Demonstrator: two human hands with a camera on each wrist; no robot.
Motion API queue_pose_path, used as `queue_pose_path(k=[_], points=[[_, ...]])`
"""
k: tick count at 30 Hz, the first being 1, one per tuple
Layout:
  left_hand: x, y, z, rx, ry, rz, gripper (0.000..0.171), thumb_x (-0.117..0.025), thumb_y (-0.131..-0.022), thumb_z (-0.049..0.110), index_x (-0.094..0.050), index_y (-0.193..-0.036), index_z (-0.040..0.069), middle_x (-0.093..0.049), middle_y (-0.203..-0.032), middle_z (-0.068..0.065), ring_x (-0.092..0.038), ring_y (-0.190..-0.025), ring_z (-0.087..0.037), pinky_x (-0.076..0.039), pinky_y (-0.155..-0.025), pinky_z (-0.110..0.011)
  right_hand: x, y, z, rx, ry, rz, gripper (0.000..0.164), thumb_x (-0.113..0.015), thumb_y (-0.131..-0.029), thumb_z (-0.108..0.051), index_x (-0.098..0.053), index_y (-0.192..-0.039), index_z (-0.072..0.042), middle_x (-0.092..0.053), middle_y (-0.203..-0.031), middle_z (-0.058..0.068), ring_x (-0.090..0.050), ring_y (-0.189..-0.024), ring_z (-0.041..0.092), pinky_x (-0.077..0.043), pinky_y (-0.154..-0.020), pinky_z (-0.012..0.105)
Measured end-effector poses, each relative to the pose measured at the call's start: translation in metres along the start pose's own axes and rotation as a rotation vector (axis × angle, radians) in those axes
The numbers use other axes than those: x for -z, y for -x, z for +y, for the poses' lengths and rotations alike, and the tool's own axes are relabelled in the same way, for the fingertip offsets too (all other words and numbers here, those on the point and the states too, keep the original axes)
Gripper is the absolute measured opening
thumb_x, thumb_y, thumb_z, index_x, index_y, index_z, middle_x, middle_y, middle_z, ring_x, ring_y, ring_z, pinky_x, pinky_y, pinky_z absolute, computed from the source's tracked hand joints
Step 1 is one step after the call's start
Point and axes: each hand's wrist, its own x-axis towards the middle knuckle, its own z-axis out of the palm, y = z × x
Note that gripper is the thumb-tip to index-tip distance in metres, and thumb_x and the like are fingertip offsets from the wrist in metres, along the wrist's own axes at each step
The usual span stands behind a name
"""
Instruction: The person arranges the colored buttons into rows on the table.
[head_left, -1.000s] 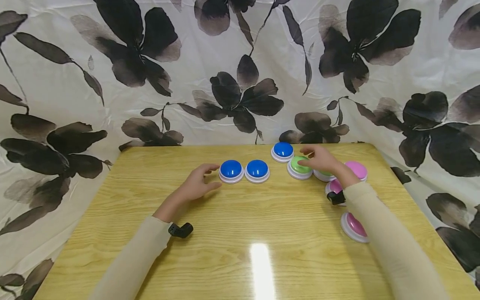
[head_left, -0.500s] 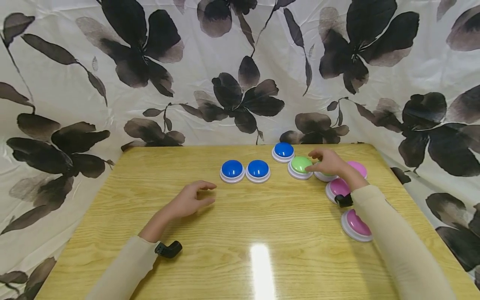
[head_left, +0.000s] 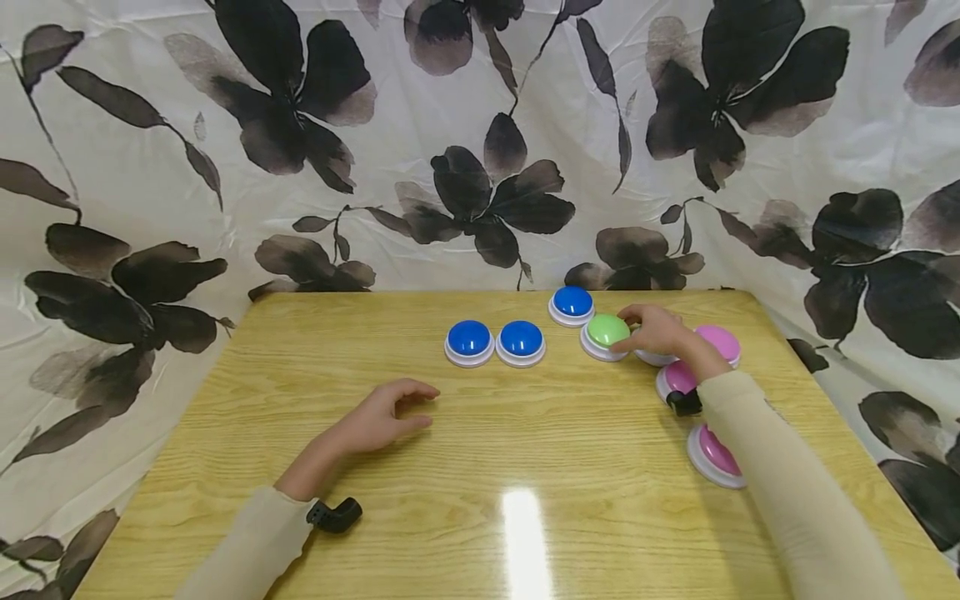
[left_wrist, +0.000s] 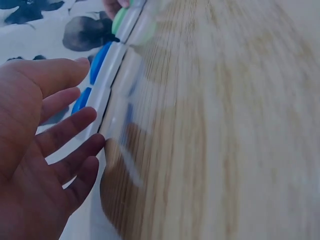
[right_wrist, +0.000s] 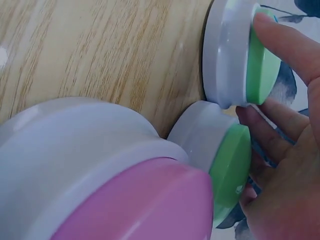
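Observation:
My right hand (head_left: 654, 330) is at the right side of a round green push button (head_left: 606, 330) with a white base. In the right wrist view, its thumb rests on the edge of the green dome while the fingers curl behind the base. Partly hidden beneath that hand is a second green button (right_wrist: 232, 167). My left hand (head_left: 378, 418) hovers over the table with thumb and fingers spread apart, holding nothing. Beyond it, two blue buttons (head_left: 469, 338) (head_left: 521, 339) sit side by side. A third blue button (head_left: 573, 302) lies behind the first green one.
Pink buttons stand to the right: one at the back (head_left: 720, 341), one in the middle (head_left: 678, 377) and one nearer (head_left: 714, 452), partly covered by the right sleeve. The wooden table (head_left: 480, 450) ends at a floral cloth backdrop (head_left: 420, 100).
My left hand has drawn away from the blue buttons, back toward me. My right hand has shifted from over the green button to its right edge. The buttons keep their arrangement.

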Motion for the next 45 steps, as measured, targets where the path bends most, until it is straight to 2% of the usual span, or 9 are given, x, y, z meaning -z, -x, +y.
queue_pose_path(k=[8,19,28,35,39,45], points=[[-0.008,-0.009,0.003,-0.016,0.015,-0.012,0.039,-0.069,-0.092,0.018,-0.06,-0.129,0.007,-0.06,-0.127,-0.008,-0.053,-0.117,-0.027,-0.043,-0.096,-0.051,-0.001,0.001,0.002,0.006,0.002,0.018,0.073,-0.084,-0.075,-0.037,-0.055,-0.131,-0.001,-0.058,-0.127,0.02,-0.047,-0.12,0.039,-0.008,-0.101,0.071],[-0.014,-0.013,0.008,-0.024,0.0,-0.029,0.035,-0.067,-0.094,0.021,-0.062,-0.126,0.009,-0.061,-0.124,0.0,-0.053,-0.117,-0.021,-0.044,-0.097,-0.046,-0.006,0.002,0.004,0.036,0.024,0.057,0.074,-0.085,-0.072,-0.041,-0.058,-0.13,-0.004,-0.061,-0.125,0.018,-0.05,-0.117,0.037,-0.02,-0.095,0.06],[-0.016,-0.013,0.01,-0.017,0.019,-0.031,0.032,-0.066,-0.094,0.018,-0.063,-0.124,0.008,-0.062,-0.123,-0.001,-0.053,-0.118,-0.021,-0.042,-0.099,-0.046,-0.014,0.007,0.002,0.071,0.023,0.084,0.072,-0.086,-0.071,-0.039,-0.06,-0.127,-0.003,-0.061,-0.123,0.017,-0.049,-0.117,0.037,-0.019,-0.098,0.06],[-0.021,-0.011,0.01,-0.014,0.064,-0.038,0.032,-0.065,-0.094,0.011,-0.062,-0.125,0.004,-0.062,-0.125,-0.008,-0.053,-0.119,-0.026,-0.042,-0.1,-0.049,-0.025,0.008,-0.005,0.115,0.064,0.092,0.08,-0.089,-0.068,-0.035,-0.056,-0.129,0.004,-0.059,-0.126,0.021,-0.049,-0.119,0.038,-0.028,-0.105,0.055],[-0.022,-0.012,0.01,-0.012,0.077,-0.032,0.033,-0.065,-0.094,0.01,-0.061,-0.125,0.003,-0.061,-0.125,-0.01,-0.052,-0.119,-0.028,-0.041,-0.099,-0.051,-0.028,0.01,-0.012,0.136,0.032,0.099,0.082,-0.09,-0.067,-0.029,-0.052,-0.13,0.008,-0.056,-0.126,0.024,-0.051,-0.115,0.039,-0.04,-0.1,0.053],[-0.021,-0.014,0.011,-0.006,0.032,-0.038,0.03,-0.065,-0.095,0.016,-0.063,-0.124,0.007,-0.063,-0.122,-0.004,-0.054,-0.117,-0.021,-0.043,-0.098,-0.045,-0.034,0.014,-0.016,0.084,-0.079,0.1,0.08,-0.089,-0.069,-0.025,-0.05,-0.131,0.007,-0.055,-0.125,0.023,-0.054,-0.108,0.036,-0.044,-0.094,0.048]])
